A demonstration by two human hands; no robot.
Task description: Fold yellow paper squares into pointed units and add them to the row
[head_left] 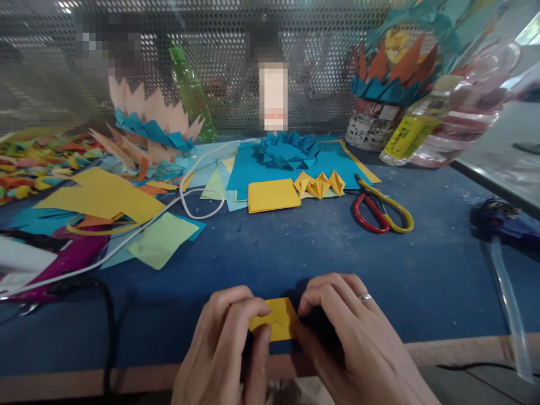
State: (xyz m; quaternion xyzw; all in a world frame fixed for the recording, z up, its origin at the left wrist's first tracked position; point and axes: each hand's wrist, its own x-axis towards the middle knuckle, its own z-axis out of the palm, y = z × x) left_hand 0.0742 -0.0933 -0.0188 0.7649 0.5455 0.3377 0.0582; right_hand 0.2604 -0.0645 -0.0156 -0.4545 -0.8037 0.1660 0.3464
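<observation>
A small piece of folded yellow paper (pixel 276 323) lies near the front edge of the table, between my two hands. Its left side is held by my left hand (pixel 223 332), the index finger on top and the thumb at the lower edge. At its right edge is my right hand (pixel 350 320), with a ring on one finger, its thumb against the lower corner and its fingers curled beside the upper corner. Further back sits a stack of yellow paper (pixel 274 196), with folded yellow paper points (pixel 320 184) beside it.
Red-and-yellow scissors (pixel 382 211) lie to the right. Behind are a blue paper flower (pixel 289 150) and a peach-and-blue one (pixel 152 124). A purple glue gun (pixel 71 256), white cord (pixel 126 242) and loose paper sheets cover the left. At far right is a blue glue gun (pixel 504 219) with a glue stick.
</observation>
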